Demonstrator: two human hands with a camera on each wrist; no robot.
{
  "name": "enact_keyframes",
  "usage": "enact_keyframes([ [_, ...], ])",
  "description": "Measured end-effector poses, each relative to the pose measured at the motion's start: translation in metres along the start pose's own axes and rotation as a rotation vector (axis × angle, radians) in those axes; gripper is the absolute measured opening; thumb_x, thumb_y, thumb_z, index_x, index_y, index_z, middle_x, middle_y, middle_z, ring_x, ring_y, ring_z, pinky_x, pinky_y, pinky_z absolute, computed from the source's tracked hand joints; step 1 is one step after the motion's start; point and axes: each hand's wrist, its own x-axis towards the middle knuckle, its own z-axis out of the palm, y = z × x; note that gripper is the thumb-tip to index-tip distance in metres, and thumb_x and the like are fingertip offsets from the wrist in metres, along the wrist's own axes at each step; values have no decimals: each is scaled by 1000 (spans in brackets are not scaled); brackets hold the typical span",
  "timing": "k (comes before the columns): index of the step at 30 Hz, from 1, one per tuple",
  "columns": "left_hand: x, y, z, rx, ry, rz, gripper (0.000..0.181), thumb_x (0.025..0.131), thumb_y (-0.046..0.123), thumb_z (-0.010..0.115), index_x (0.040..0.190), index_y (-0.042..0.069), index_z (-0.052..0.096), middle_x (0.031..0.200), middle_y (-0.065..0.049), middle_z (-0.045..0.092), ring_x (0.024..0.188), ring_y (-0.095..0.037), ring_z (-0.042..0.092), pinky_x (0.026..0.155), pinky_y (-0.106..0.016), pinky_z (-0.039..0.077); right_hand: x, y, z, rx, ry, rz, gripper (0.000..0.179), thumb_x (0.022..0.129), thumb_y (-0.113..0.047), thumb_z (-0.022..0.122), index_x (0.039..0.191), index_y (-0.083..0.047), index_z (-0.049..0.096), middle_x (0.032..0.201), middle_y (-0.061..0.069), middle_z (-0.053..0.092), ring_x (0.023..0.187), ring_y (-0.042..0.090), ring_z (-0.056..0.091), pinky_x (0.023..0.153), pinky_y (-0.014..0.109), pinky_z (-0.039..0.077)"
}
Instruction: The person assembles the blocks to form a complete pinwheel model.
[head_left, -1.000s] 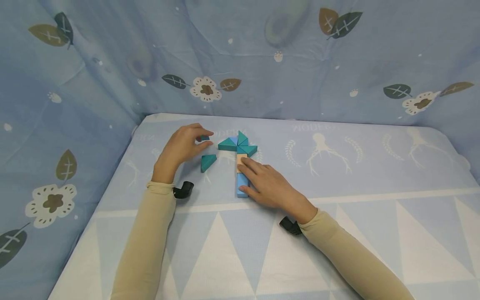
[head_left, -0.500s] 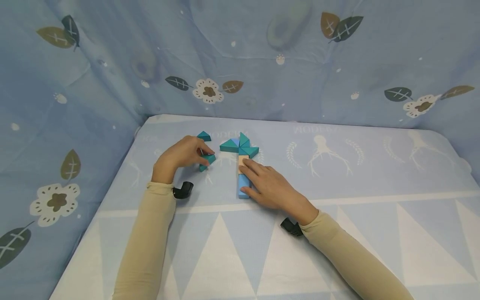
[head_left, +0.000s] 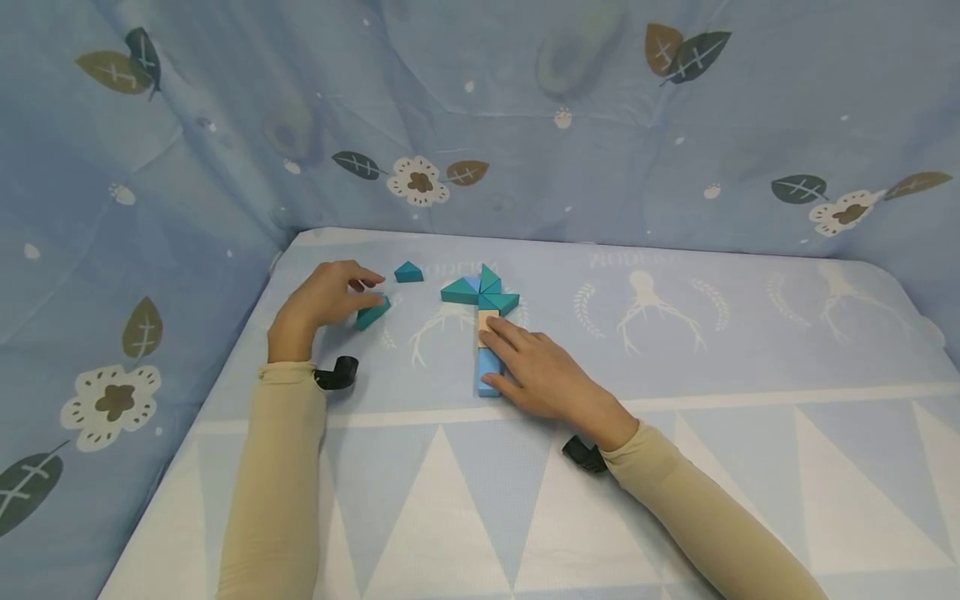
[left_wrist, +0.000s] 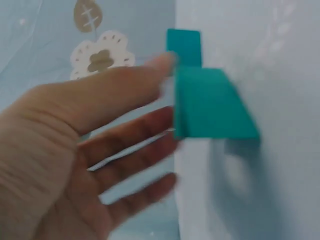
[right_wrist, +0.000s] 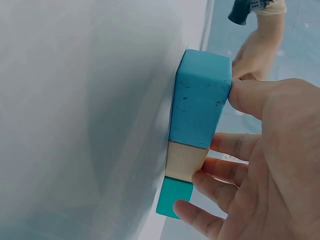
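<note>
In the head view, my left hand (head_left: 326, 296) pinches a green triangular block (head_left: 374, 312) at the table's left side. The left wrist view shows that green block (left_wrist: 215, 105) against the thumb and fingertips. Another green triangular block (head_left: 408, 272) lies just beyond, untouched. My right hand (head_left: 543, 371) rests its fairly straight fingers on a column of blocks: a blue block (head_left: 487, 372) nearest me, then a plain wood block (head_left: 487, 318). At the column's far end, several green triangular blocks (head_left: 459, 292) and a light blue one (head_left: 472, 282) fan out like a pinwheel.
A patterned cloth (head_left: 720, 333) covers the table, with a blue curtain (head_left: 510, 125) behind and at the left. Black wrist-worn devices sit by the left sleeve (head_left: 288, 467) and the right sleeve (head_left: 697, 500).
My left hand released one green triangular block at the back, took hold of the nearer one and moved it left. My right hand has stayed on the column.
</note>
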Motion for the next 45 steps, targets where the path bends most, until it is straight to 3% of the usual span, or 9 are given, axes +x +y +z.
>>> enact_keyframes([
  [4, 13, 10, 13, 70, 78, 95, 46, 97, 22, 62, 139, 5, 55, 136, -18, 54, 125, -37, 50, 105, -54, 41, -2, 1, 0, 4, 1, 4, 60, 100, -40, 53, 149, -7, 40, 157, 15, 34, 143, 29, 38, 106, 49, 43],
  [7, 20, 16, 22, 110, 84, 130, 50, 99, 23, 59, 145, 8, 48, 144, -17, 47, 133, -37, 44, 110, -54, 37, -2, 2, 0, 1, 2, 5, 60, 101, -40, 53, 149, -7, 40, 157, 15, 33, 143, 29, 38, 106, 49, 43],
  [14, 24, 19, 31, 161, 89, 104, 48, 99, 21, 60, 143, 6, 50, 146, -16, 46, 136, -36, 42, 113, -52, 35, -1, 3, 2, 5, 10, -5, 61, 100, -40, 54, 149, -6, 40, 156, 15, 34, 142, 28, 39, 105, 48, 44],
  [29, 23, 26, 33, 178, 110, 116, 38, 97, 18, 62, 131, 1, 62, 138, -15, 54, 130, -35, 48, 110, -49, 40, 0, 2, 2, -13, 3, 0, 62, 100, -41, 53, 149, -7, 40, 157, 14, 34, 143, 28, 38, 105, 47, 44],
  [34, 26, 26, 35, 186, 121, 98, 41, 96, 18, 63, 134, 2, 59, 137, -15, 57, 129, -35, 50, 110, -49, 39, 1, 2, 2, -3, 5, 0, 61, 100, -41, 53, 149, -7, 40, 156, 14, 34, 143, 28, 38, 105, 48, 44],
  [40, 28, 25, 39, 206, 93, 77, 48, 97, 18, 61, 143, 6, 50, 134, -17, 57, 127, -36, 50, 108, -50, 40, 1, 2, 1, -3, 3, 5, 61, 100, -41, 53, 149, -7, 40, 157, 14, 34, 143, 28, 38, 105, 48, 44],
  [45, 26, 26, 36, 167, 86, 73, 39, 97, 14, 61, 134, 5, 60, 134, -17, 60, 126, -36, 53, 107, -50, 42, 0, 3, 2, -2, -2, 8, 62, 100, -41, 53, 149, -7, 39, 157, 14, 33, 143, 28, 38, 105, 48, 44],
])
